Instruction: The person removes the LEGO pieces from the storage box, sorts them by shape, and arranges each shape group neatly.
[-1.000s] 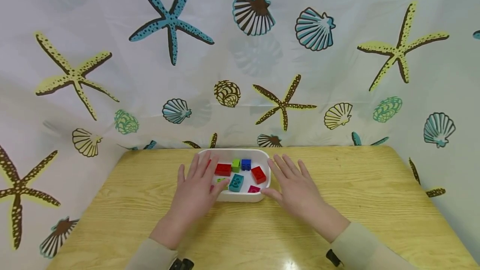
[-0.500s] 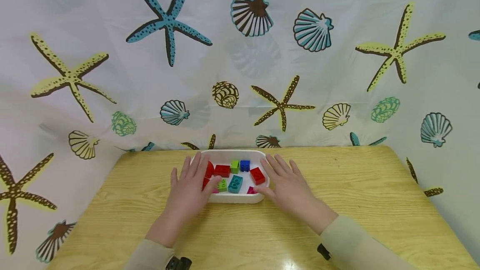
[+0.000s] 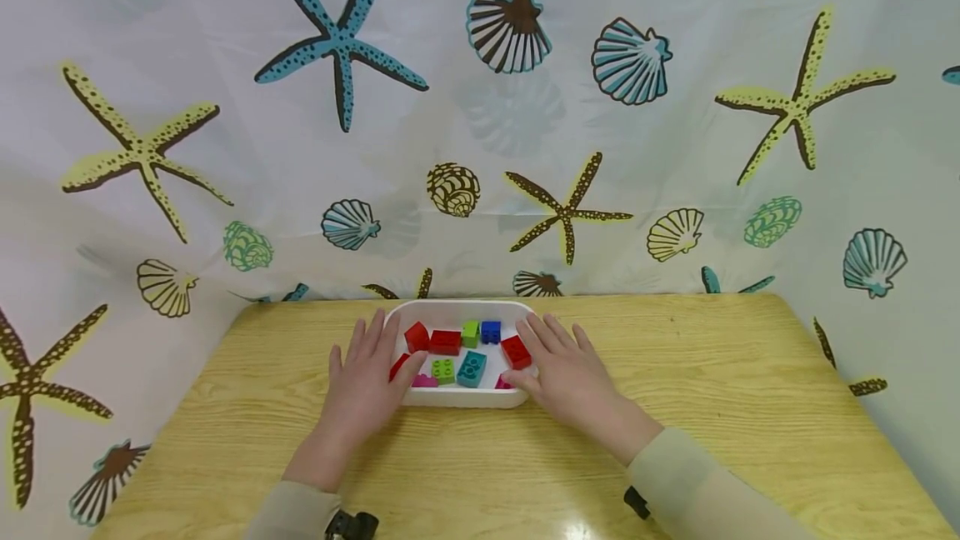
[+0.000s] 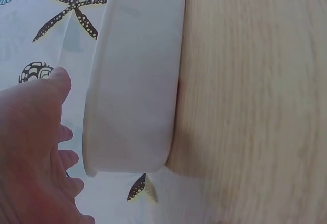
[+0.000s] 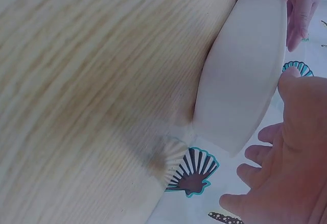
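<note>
A white oblong tray (image 3: 465,397) stands at the far side of the table, with several toy building bricks in it. My left hand (image 3: 365,382), fingers straight and spread, overlaps the tray's left end; the left wrist view shows a gap between that hand (image 4: 30,147) and the tray wall (image 4: 135,81). Over the right end is my right hand (image 3: 567,375), fingers extended. Its thumb tip lies right at the rim in the right wrist view. Among the bricks are a teal brick (image 3: 471,368), a blue brick (image 3: 491,332) and a lime brick (image 3: 443,371). Fingers partly cover the outer bricks.
The wooden table (image 3: 480,473) runs toward me and out to both sides. Behind the tray hangs a white curtain (image 3: 405,140) printed with starfish and shells, meeting the table's back edge; it also borders both sides.
Both hands have shifted to the left. My left hand has uncovered bricks at the tray's left end, while my right hand now overlaps more of the right end.
</note>
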{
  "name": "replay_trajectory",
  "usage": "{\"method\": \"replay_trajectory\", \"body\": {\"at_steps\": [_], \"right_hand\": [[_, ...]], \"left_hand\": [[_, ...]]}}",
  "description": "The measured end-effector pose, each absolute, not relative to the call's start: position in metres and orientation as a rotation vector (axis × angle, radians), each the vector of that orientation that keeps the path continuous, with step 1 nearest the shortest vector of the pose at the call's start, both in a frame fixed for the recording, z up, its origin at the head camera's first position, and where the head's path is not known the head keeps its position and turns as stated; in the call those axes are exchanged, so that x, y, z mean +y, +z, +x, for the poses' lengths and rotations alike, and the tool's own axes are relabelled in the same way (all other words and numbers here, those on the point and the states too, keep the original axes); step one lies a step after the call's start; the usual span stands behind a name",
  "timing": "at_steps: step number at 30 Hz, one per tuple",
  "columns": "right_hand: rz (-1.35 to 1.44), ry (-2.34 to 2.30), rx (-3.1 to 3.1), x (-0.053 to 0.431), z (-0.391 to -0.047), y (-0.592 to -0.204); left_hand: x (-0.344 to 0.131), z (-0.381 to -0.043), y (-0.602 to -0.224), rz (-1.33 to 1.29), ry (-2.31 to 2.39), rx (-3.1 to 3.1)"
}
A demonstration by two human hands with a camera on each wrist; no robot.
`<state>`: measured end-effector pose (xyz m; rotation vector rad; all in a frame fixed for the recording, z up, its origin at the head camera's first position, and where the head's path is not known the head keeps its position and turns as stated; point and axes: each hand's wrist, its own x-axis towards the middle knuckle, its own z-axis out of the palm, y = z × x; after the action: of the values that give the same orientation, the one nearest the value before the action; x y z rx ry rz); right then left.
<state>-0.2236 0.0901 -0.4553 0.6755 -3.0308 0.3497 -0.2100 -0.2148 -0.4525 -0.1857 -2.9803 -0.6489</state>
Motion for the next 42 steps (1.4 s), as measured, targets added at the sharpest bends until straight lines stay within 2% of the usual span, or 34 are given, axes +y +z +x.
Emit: {"method": "replay_trajectory", "body": {"at_steps": [18, 42], "right_hand": [[0.649, 0.279, -3.12, 0.096, -0.23, -0.455], [0.73, 0.475, -3.16, 0.129, -0.246, -0.442]], "left_hand": [[-0.227, -0.217, -0.479, -0.164, -0.772, -3.002], [-0.219, -0.221, -0.482, -0.23, -0.859, -3.039]]}}
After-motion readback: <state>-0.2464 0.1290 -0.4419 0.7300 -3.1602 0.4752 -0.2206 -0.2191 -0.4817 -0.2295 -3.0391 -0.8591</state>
